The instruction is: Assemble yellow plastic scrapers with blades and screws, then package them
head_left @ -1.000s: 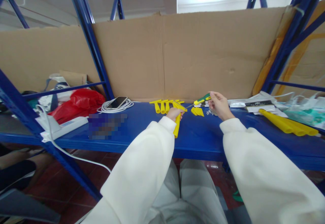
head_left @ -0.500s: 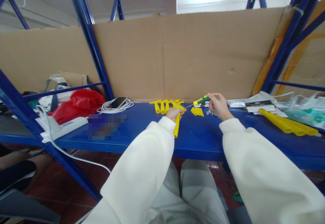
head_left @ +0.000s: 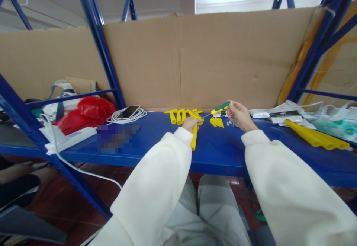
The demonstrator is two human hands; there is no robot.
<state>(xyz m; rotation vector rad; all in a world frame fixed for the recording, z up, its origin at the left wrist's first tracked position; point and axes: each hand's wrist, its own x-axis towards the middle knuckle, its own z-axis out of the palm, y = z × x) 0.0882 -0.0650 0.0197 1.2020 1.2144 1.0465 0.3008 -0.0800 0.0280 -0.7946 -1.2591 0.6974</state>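
Observation:
My left hand [head_left: 190, 124] is closed round a yellow plastic handle [head_left: 193, 141], whose tube end points toward me. Between the fingers of my right hand [head_left: 241, 116] is the butt of a green and yellow screwdriver [head_left: 222, 107]. Its shaft slants down leftward to the head of the yellow handle; the exact contact is too small to make out. Behind my left hand several T-shaped yellow handles [head_left: 178, 117] lie in a row. Small flat yellow pieces [head_left: 216, 122] sit to the right, with tiny metal screws [head_left: 230, 123] beside them, near my right hand.
More yellow tubes [head_left: 318, 136] lie at the right of the blue shelf [head_left: 156, 138]. Leftward are a phone [head_left: 128, 112] on a coiled white cable [head_left: 113, 118], a power strip [head_left: 76, 139] and a red bag [head_left: 90, 112]. Cardboard [head_left: 223, 60] stands along the back.
My right hand's fingers have shifted slightly at the screwdriver's butt, and its handle tilts up a little more. My left hand keeps its place on the yellow handle.

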